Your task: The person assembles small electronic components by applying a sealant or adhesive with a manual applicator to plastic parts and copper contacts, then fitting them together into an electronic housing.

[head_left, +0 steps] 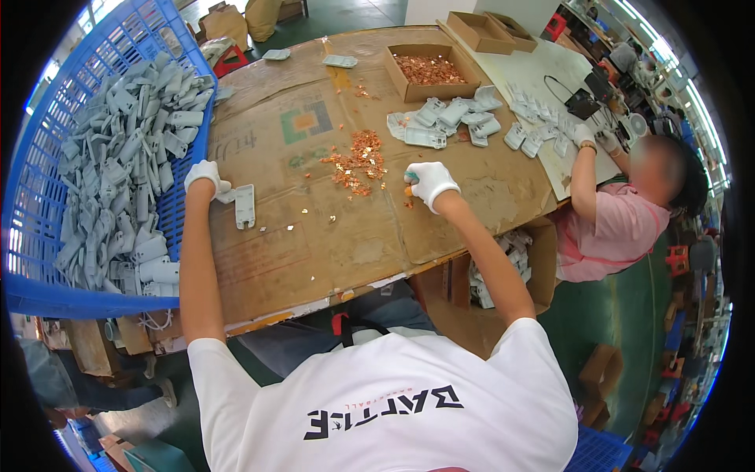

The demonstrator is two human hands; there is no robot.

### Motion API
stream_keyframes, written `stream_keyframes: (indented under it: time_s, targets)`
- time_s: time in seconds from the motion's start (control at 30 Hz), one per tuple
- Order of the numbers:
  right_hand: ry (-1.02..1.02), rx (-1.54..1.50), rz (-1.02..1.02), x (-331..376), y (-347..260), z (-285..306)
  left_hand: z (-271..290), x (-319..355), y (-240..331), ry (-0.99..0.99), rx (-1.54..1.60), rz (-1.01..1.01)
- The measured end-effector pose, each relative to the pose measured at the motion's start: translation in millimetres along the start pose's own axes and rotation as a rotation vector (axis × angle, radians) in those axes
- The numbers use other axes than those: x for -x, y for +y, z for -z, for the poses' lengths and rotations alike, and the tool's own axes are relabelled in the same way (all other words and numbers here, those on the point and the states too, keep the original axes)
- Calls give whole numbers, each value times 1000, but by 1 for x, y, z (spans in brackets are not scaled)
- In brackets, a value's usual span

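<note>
My left hand, in a white glove, is by the blue crate's right side. Its thumb and fingers close on the left edge of a pale grey plastic casing, whose hollow side faces up. My right hand, also gloved, is closed around a small tool with a teal and orange handle; most of it is hidden in the fist. Between the hands, a little farther off, lies a loose pile of small copper-coloured metal pieces. Several stray bits are scattered nearer to me on the cardboard-covered table.
A blue crate heaped with grey casings stands at left. At the back is a cardboard box of copper pieces, with grey casings in front. An open carton holds more below the table's right edge. A co-worker sits at right.
</note>
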State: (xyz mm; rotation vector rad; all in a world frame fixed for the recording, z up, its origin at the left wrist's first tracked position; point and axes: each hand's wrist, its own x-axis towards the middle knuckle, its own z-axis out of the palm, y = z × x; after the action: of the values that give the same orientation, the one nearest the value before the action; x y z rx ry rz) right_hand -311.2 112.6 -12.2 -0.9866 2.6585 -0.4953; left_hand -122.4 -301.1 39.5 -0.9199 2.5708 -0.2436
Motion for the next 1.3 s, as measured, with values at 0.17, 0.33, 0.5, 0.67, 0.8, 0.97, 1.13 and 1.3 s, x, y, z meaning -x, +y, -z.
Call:
stream_keyframes:
  time_s: [0.17, 0.33, 0.5, 0.67, 0.8, 0.97, 1.13, 1.3]
  targets:
    - [-21, 28, -7, -10, -4, 7, -20, 23, 13, 114, 135, 190]
    - [-17, 159, 18, -10, -9, 2, -44, 65, 44, 324, 173, 390]
    - [18, 214, -72, -2, -28, 3, -90, 74, 32, 619, 358, 102]
    - [86, 193, 31, -2, -18, -2, -92, 74, 26, 458, 583, 224]
    - [251, 15, 103, -11, -27, -9, -99, 72, 24, 423, 1194, 326]
    - [244, 41, 152, -30, -35, -21, -134, 70, 14, 655, 1573, 210]
    - [123, 147, 135, -33, -35, -13, -98, 121, 30, 686, 1575, 151]
    - [-21, 123, 99, -41, -39, -10, -129, 131, 39, 759, 1445, 311]
